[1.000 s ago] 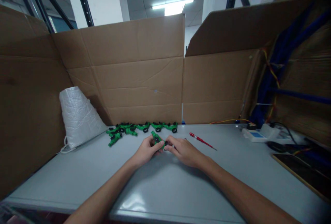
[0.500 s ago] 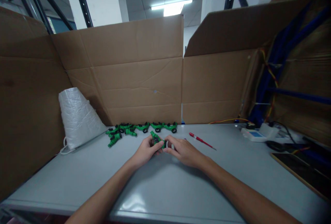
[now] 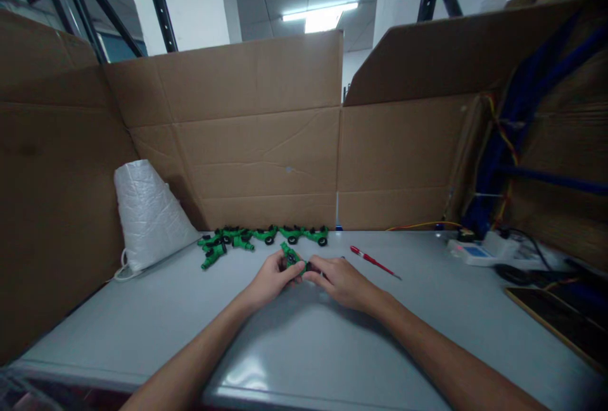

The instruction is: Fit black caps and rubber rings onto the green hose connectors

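Though the view shifted, both hands [image 3: 266,279] [image 3: 342,281] (still) hold the green toy [image 3: 289,254].

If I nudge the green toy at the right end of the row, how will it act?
The green toy may roll, since a round black wheel shows at its right end. It's probably light, being small beside your right hand. It's likely stiff, as its body looks like plastic.

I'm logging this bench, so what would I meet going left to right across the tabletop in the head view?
White sack, front-most loose green piece, left hand, held green piece, right hand, red screwdriver, white box with a blue patch.
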